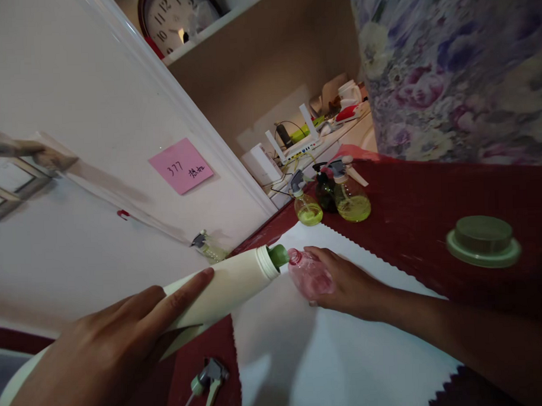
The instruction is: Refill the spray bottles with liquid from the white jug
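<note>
Big white refill bottle (212,291), tipped near-horizontal, L hand (102,351) wrapped round its body, index laid along the top; looks bulky, prob. heavy w/ liquid, smooth plastic so slippery: grip mid-body, not the neck. Green spout (279,255) sits past the L fingertips, touching the mouth of the small pink bottle (309,275). R hand (345,283) closed round it; thin, light, prob. squashy, hold gently low down. Loose trigger sprayer (208,380) lies below L fingers.

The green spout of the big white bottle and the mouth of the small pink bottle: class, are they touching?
Touching. The head view shows the green spout of the white bottle meeting the pink bottle at its mouth, with no gap visible; the right hand holds the pink bottle.
</note>
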Available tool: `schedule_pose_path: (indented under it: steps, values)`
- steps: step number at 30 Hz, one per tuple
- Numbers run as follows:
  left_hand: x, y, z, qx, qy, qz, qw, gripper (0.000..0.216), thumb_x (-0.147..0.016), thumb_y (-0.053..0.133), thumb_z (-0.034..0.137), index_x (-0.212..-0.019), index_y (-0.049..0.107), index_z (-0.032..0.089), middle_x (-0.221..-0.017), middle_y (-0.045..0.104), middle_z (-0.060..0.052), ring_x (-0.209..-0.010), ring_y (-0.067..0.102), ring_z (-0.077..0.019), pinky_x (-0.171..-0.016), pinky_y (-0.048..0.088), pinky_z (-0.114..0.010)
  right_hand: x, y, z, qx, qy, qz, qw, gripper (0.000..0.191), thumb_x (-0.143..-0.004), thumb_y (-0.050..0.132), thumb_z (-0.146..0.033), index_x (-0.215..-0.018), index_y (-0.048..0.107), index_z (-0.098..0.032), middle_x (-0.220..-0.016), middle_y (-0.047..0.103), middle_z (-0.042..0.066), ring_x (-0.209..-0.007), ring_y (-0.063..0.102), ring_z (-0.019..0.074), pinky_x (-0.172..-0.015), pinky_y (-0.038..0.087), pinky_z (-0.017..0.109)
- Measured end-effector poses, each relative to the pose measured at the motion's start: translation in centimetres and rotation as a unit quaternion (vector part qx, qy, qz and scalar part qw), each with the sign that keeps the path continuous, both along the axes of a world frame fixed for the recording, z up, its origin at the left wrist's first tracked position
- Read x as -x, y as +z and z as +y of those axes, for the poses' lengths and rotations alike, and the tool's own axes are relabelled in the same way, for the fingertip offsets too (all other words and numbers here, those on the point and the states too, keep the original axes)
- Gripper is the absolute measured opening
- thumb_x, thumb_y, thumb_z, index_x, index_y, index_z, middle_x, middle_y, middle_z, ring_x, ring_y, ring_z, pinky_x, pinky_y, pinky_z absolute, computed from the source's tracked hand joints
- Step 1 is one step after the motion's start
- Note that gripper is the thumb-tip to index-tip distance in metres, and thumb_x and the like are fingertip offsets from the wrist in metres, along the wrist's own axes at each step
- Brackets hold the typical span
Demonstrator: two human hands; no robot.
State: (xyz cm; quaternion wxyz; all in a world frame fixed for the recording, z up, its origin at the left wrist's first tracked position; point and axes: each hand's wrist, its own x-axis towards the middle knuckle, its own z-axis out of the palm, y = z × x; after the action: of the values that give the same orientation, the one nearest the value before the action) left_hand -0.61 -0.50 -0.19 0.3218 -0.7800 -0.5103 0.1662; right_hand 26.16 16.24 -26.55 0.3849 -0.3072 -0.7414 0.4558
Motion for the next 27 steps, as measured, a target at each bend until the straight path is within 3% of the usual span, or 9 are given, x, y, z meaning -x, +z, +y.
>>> schedule_pose_path:
  steps: [10,20,27]
  values:
    - [-0.16,0.14,0.36,0.004,-0.035,-0.003,0.999,0.069,-0.100,0.036,0.025,-0.167,0.027,0.039,-0.072,0.062,0.006,-0.055,0.069,-0.0140,-0.052,0.052,-0.023,0.10,-0.12,-0.06,-0.006,-0.009,0.001,1.000,0.095,-0.072,0.085,-0.032,-0.155,0.041,-0.026,-0.155,0.057,0.017,-0.141,0.054,0.0414,-0.114,0.045,0.061]
    - [-0.68,0.32,0.03,0.019,-0.007,-0.001,1.000,0.075,-0.096,0.040,0.021,-0.167,0.024,0.041,-0.075,0.065,0.005,-0.057,0.070,-0.0145,-0.054,0.053,-0.023,-0.07,-0.02,-0.12,-0.008,-0.008,0.001,1.000,0.093,-0.072,0.084,-0.029,-0.155,0.041,-0.030,-0.153,0.057,0.017,-0.140,0.054,0.0423,-0.112,0.046,0.063]
    - [-0.48,0.24,0.11,0.016,0.006,0.008,1.000,0.077,-0.097,0.041,0.022,-0.167,0.020,0.043,-0.078,0.065,0.005,-0.061,0.072,-0.0161,-0.055,0.053,-0.025,-0.07,0.13,-0.15,-0.003,-0.008,-0.008,1.000,0.093,-0.074,0.083,-0.031,-0.157,0.040,-0.023,-0.156,0.055,0.019,-0.143,0.052,0.0411,-0.116,0.044,0.059]
